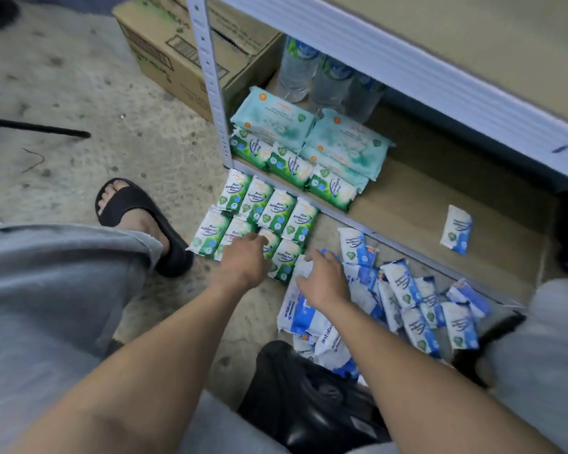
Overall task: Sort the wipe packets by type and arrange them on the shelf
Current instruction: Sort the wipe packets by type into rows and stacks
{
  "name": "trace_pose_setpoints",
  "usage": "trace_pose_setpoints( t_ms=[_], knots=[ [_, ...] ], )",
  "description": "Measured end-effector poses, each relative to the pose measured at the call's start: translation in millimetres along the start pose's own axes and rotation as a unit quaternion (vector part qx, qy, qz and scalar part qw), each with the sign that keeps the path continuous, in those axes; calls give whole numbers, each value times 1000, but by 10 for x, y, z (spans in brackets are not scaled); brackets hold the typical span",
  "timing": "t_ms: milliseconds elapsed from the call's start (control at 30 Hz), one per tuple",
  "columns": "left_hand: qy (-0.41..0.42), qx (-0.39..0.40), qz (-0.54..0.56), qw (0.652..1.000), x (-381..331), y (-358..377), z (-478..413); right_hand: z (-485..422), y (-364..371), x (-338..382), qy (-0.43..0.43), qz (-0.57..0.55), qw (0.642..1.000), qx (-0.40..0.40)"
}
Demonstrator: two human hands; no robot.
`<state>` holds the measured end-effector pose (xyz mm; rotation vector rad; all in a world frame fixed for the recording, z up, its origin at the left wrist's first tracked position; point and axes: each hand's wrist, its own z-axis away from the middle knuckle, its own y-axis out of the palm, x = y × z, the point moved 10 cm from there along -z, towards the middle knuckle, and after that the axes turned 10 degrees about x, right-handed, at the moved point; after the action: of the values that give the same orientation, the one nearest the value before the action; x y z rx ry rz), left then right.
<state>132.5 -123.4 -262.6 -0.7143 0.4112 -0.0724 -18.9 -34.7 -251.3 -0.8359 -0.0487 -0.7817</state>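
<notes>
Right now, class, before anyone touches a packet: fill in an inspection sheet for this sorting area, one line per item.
Surface: concrete floor; shelf's bottom board.
Job's things: green packets in rows on the floor, three more on the board; teal packs behind those; blue packets piled on the floor, one alone on the board.
Clutter: black bag beside the pile.
Hands: left hand on green packets; right hand on the blue pile; grips unclear.
Cables: black strand on the floor, kind unclear.
Surroundings: cardboard box, water bottles.
</notes>
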Motion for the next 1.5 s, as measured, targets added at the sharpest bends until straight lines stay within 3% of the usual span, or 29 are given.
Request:
trace_pose_setpoints(
  t_ms=[567,767,933,1133,1367,1500],
  knots=[
    [159,79,-149,973,-1728,1091,312,1045,-160,-2441,147,-132,980,-35],
    [101,90,-29,990,-1760,1349,215,1311,-16,-3249,211,-166,963,-29],
    [91,65,1,994,-1726,1430,182,1386,304,-3683,246,-198,949,6],
    [46,33,71,996,-1667,1457,209,1364,714,-3809,258,-233,937,15],
    [-33,59,160,985,-1519,1487,192,1265,775,-3808,252,-210,945,0],
    [-54,86,179,979,-1500,1501,133,1226,769,-3823,234,-163,956,73]
  ],
)
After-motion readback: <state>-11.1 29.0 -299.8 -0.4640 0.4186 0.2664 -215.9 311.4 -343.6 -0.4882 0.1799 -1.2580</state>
